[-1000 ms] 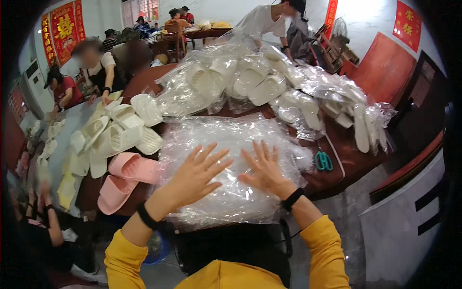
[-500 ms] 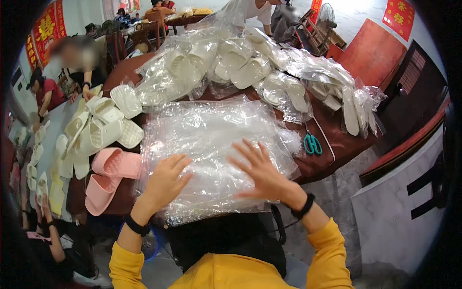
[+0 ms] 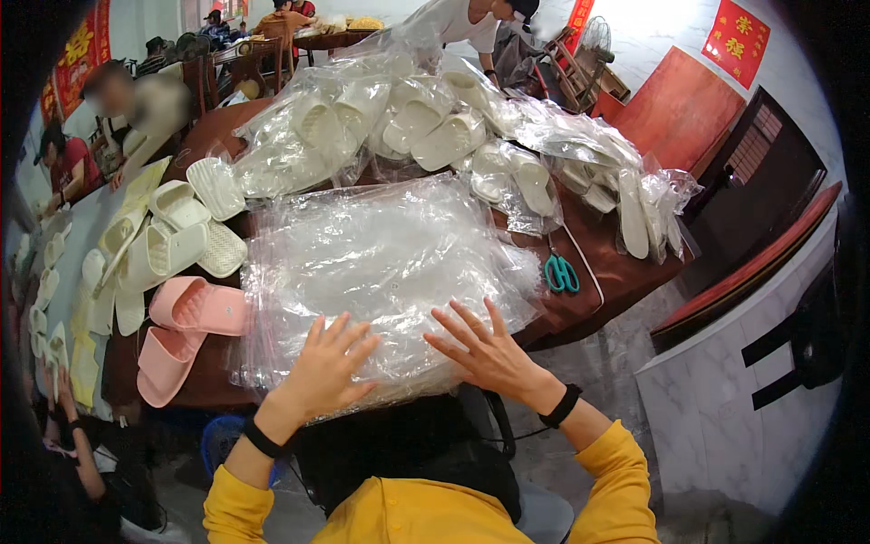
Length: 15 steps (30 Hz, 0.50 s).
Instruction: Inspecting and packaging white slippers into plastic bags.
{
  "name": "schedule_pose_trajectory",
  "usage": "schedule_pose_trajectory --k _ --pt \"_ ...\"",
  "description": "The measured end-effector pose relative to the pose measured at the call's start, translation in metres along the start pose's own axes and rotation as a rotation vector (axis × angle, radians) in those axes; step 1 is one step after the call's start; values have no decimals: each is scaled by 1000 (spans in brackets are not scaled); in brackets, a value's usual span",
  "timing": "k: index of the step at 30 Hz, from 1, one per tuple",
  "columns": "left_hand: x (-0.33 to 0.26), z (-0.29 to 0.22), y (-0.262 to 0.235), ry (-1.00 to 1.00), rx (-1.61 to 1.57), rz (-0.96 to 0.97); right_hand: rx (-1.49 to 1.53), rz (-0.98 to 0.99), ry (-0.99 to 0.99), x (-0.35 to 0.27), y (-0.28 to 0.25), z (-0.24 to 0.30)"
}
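Head view: looking down on a broad, flat stack of clear plastic bags (image 3: 372, 240), set out on the brown table cover (image 3: 217, 385) between two pink slippers (image 3: 204, 306) just beside it on the left and teal scissors (image 3: 560, 274) on the right. Backed on the far side by a heap of bagged white slippers (image 3: 449, 140); flanked farther left by loose white slippers (image 3: 177, 249).

Holding nothing in the left hand (image 3: 328, 367), spread at fingers and thumb over the near left part of the stack. Holding nothing in the right hand (image 3: 489, 354) either, fanned about as wide at the near right part. Hard to tell, through the glare on the film, resting contact from a slight hover.

Judging by the wrinkles and shine, expect next to no weight in a single bag, and a limp, soft feel. Likely slippery, apt to slide layer over layer, yet prone to clinging and coming up in twos. Unlikely to break, but probably easy to stretch or tear. Best taken by a near corner: pinch one layer, rub to part it from the next, and avoid grabbing at the smooth middle. For the whole stack, support from beneath with both palms against sagging.
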State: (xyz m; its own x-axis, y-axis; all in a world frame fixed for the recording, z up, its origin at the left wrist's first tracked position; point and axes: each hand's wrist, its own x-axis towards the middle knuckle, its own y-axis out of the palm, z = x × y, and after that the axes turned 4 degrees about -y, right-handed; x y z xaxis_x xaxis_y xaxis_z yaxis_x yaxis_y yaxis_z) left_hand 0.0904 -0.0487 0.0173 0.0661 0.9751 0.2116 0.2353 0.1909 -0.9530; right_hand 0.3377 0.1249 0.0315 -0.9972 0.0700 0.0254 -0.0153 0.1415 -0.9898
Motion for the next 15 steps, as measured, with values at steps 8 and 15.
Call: schedule_pose_trajectory --k 8,15 --pt "6 24 -7 45 -179 133 -263 -451 -123 -21 27 -8" --pt "9 9 -9 36 11 137 -151 -390 41 -19 35 -16"
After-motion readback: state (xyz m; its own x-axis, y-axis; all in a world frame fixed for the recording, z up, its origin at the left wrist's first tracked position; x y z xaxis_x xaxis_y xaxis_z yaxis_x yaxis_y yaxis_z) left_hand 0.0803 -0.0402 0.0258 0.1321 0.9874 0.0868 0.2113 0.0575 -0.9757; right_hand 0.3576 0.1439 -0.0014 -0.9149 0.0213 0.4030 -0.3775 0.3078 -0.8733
